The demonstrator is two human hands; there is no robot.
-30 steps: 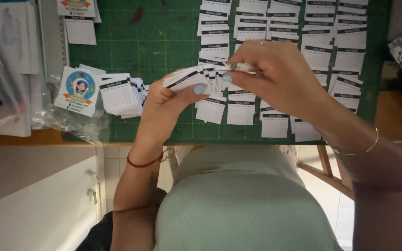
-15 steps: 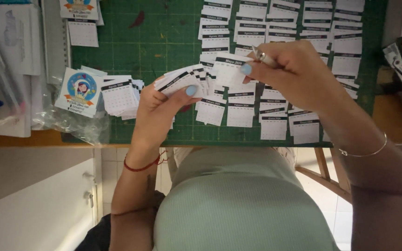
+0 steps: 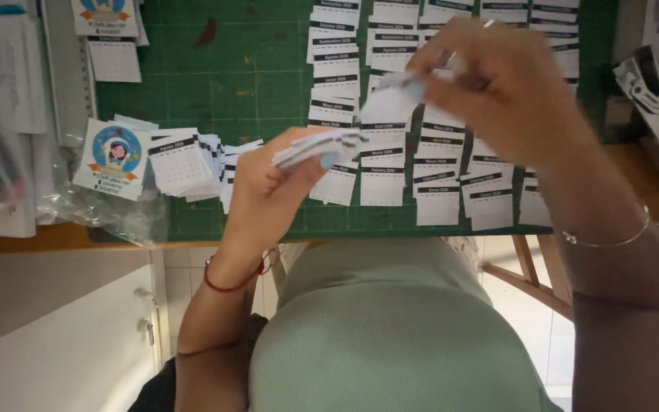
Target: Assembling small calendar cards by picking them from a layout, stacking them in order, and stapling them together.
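Far left of the worktop (image 3: 32, 243): clear plastic bags (image 3: 101, 214) and a round-picture card (image 3: 112, 156), then a loose pile of small calendar sheets (image 3: 184, 162) on the green cutting mat (image 3: 192, 76). Left hand (image 3: 268, 187) sits just right of that pile, above the mat's near edge — fingers curled, clamping a fanned stack of sheets (image 3: 322, 145) between thumb and fingers; red cord on that wrist. Right hand (image 3: 497, 88) is higher and further right, blurred, fingertips pinching a single sheet (image 3: 390, 103) just above the stack's right end — cannot tell if the two touch. Under both hands, rows of small sheets (image 3: 436, 191) with black header bars lie flat on the mat, overlapping in columns. Thin bangle on the right wrist. A grey tool (image 3: 657, 99) lies at the far right edge.
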